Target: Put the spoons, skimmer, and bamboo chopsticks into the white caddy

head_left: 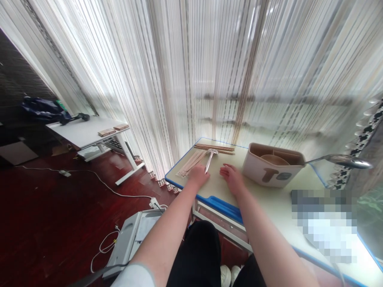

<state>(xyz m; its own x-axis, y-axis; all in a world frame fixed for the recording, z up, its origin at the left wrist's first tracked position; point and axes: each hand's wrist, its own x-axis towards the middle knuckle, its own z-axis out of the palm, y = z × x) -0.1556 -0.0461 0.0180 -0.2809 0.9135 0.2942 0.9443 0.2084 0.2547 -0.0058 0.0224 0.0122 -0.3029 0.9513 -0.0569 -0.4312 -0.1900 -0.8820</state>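
Observation:
My left hand [198, 175] is closed around the lower end of a white-handled utensil [210, 158]. Its wide, shiny head points away from me, but its exact kind is too small to tell. Beside that hand lies a bundle of pale chopsticks [190, 162], apparently in clear wrapping. Several dark brown chopsticks [214, 148] lie behind the utensil's head. My right hand [232, 177] hovers over or rests on the tabletop with its fingers stretched out and nothing in them. Just right of it stands a beige utensil caddy [256, 172] with divided compartments.
A metal ladle or skimmer [348, 161] sticks out over the caddy's right side. The blue-edged table [263, 201] stands against a striped curtain [215, 71]. A pixelated patch covers its right part. At left are a white table [80, 135], a grey case [127, 239] and cables.

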